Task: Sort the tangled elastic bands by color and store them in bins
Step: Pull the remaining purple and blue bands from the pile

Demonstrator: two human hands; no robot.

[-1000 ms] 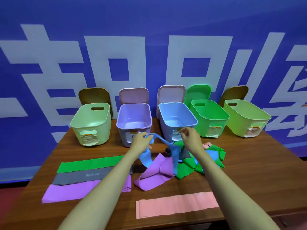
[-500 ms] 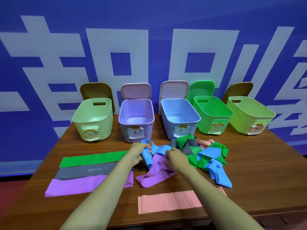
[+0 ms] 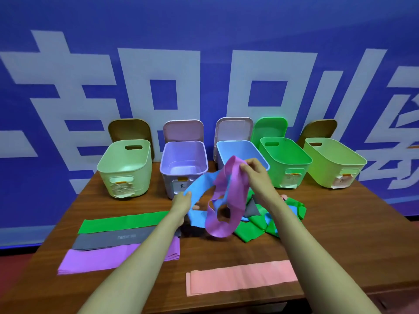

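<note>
Right hand (image 3: pixel 254 175) has risen, pinching purple band (image 3: pixel 229 200) at frame centre; loop hangs vertical, seemingly threaded by blue band (image 3: pixel 199 184). Left hand (image 3: pixel 181 205) grips blue band, lower left. Purple bin (image 3: pixel 181 152) just left of raised hand.

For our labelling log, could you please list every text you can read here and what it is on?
"紫", possibly: handwritten on the lavender bin's label.
Blue banner: huge white characters, cropped, unreadable.
Grey band: pale print, too blurred.
Labels on the pale green bin, green bin and yellow-green bin: crumpled, unreadable.
</note>
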